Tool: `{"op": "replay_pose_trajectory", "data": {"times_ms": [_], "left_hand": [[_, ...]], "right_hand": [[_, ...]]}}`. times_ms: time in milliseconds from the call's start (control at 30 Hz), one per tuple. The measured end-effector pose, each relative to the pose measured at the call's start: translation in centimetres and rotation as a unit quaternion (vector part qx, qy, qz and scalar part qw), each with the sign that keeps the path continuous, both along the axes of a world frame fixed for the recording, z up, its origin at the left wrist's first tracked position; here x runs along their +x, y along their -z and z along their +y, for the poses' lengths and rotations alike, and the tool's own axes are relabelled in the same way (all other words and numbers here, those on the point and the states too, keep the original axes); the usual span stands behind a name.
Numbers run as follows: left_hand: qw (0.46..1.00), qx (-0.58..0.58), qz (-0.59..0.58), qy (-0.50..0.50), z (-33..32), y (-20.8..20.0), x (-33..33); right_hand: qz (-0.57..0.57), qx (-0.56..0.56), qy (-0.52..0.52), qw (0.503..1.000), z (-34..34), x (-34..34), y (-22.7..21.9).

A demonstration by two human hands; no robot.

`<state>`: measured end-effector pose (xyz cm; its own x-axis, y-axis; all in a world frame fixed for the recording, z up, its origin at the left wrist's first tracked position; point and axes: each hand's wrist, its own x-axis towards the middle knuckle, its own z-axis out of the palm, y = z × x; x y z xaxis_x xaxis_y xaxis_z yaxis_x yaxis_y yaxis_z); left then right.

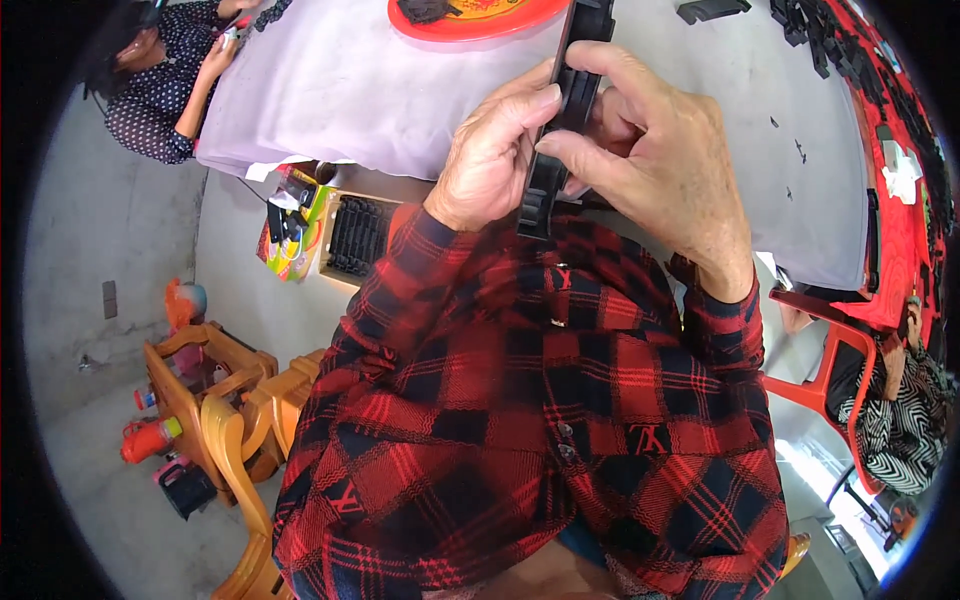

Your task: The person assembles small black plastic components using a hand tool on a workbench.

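Observation:
Both my hands hold a long black plastic part (545,190), narrow and ridged, that stands nearly upright in the picture above my lap. My left hand (485,150) is closed on its left side, the thumb pressed against the edge. From the right, my right hand (665,150) grips the same part, thumb on its face and index finger bent over it higher up. Some of my fingers are hidden behind the part. Beyond it, a red round tray (480,30) with dark pieces in it rests on the cloth-covered table (340,90).
Black parts (710,10) lie at the table's far right, more along a red surface (895,265). Below the table's left edge sits a box of black parts (355,240). Wooden furniture (190,400) stands left, a red chair (825,375) right. Two other people sit nearby.

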<state>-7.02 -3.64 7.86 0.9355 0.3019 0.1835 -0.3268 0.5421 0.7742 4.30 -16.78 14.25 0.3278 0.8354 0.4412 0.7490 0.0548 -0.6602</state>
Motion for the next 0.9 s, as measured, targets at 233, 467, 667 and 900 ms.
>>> {"op": "replay_pose_trajectory", "data": {"times_ms": [233,467,667,900], "left_hand": [[0.995,0.062,0.056,-0.053,-0.7,-0.6,0.4],[0.996,0.055,0.066,-0.006,0.0,-0.2,0.5],[0.995,-0.015,0.068,0.069,2.1,0.9,0.3],[0.941,0.233,0.207,0.134,5.0,0.3,2.3]], "right_hand": [[-0.049,0.034,-0.004,0.998,0.2,0.7,1.4],[-0.088,-0.001,-0.006,0.996,0.0,1.4,1.5],[0.110,0.110,0.088,0.984,-0.5,3.0,0.9],[0.106,-0.054,0.129,0.985,2.5,10.7,5.8]]}}
